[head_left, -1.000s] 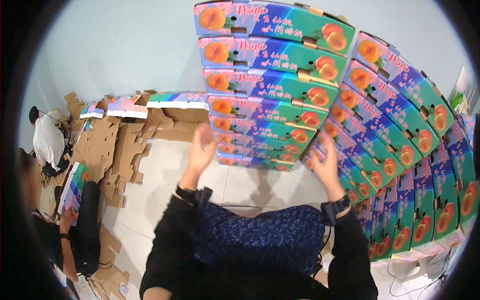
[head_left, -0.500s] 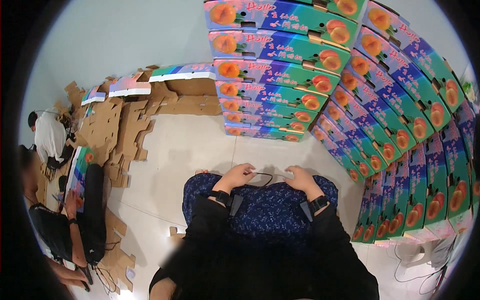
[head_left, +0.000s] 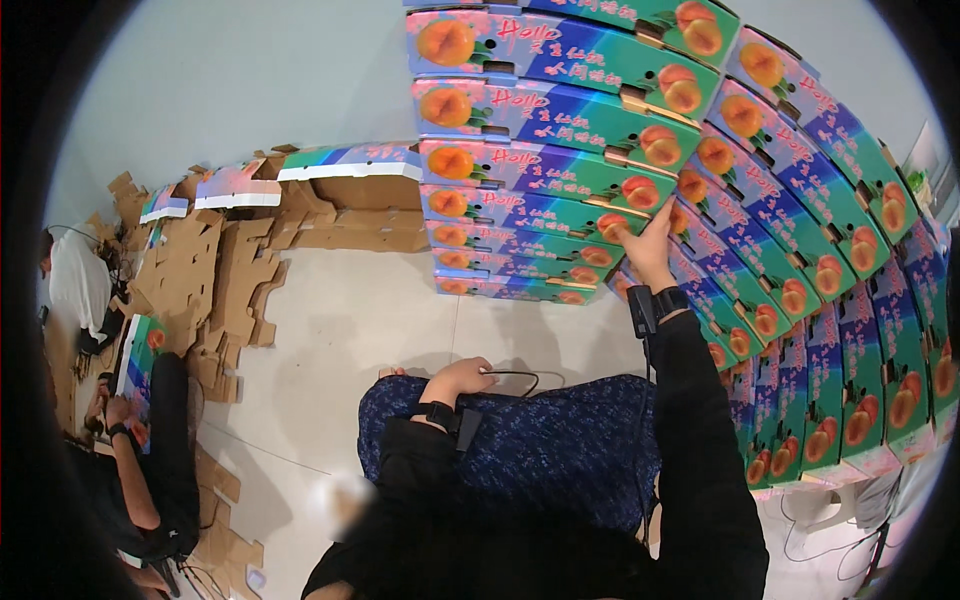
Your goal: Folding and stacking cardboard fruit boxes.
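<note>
My left hand [head_left: 464,379] rests over my lap, its fingers closed around a thin black cable [head_left: 520,373] that loops off to the right. My right arm is stretched forward and to the right. At its end my right hand [head_left: 650,252], thumb and fingers apart, lies against the right end of the near stack of fruit-print cartons [head_left: 545,160], by the gap beside a second leaning stack [head_left: 790,215]. Some of its fingertips are hidden by that gap. Both wrists wear black strapped devices. Dark blue patterned cloth [head_left: 560,440] covers my lap.
More cartons [head_left: 855,385] stand at the right, near a white stool [head_left: 835,507] and cables. Flattened brown cardboard [head_left: 185,270] and open cartons [head_left: 350,205] line the left and back wall. At far left one person [head_left: 130,470] handles a carton; another sits behind.
My right hand has left the lap and the cable and reached forward right to the carton stack. My left hand stays over the lap. The whole view has shifted slightly.
</note>
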`<state>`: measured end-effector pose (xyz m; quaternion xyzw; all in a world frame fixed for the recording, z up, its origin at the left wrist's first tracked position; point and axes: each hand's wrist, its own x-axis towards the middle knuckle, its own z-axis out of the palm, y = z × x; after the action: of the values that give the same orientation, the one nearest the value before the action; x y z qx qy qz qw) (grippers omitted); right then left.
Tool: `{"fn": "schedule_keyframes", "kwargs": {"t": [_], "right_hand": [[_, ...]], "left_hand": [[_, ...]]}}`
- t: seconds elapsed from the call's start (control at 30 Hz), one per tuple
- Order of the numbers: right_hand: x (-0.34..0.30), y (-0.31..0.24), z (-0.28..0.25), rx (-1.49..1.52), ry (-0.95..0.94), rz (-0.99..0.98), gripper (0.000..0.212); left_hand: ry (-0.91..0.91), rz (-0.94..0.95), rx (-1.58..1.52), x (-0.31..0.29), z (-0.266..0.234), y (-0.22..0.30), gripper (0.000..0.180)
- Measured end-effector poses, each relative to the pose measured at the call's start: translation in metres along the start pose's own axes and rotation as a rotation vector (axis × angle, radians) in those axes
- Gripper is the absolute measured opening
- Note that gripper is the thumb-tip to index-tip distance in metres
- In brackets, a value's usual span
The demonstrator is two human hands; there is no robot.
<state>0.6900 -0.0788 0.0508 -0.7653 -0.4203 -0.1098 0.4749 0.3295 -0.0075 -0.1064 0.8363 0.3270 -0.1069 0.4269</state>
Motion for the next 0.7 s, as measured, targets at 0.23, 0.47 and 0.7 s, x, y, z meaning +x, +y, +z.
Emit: {"fn": "schedule_keyframes", "kwargs": {"t": [0.23,0.47,0.7], "right_hand": [[0.021,0.005,0.036,0.28,0.134,0.096,0.078],[0.034,0.022,0.049,0.315,0.247,0.165,0.059],[0.048,0.046,0.047,0.269,0.239,0.136,0.054]], "left_hand": [[-0.017,0.062,-0.085,0.011,0.001,0.002,0.056],[-0.03,0.102,-0.084,0.011,0.001,0.014,0.058],[-0.013,0.138,-0.085,0.01,0.002,0.019,0.055]]}}
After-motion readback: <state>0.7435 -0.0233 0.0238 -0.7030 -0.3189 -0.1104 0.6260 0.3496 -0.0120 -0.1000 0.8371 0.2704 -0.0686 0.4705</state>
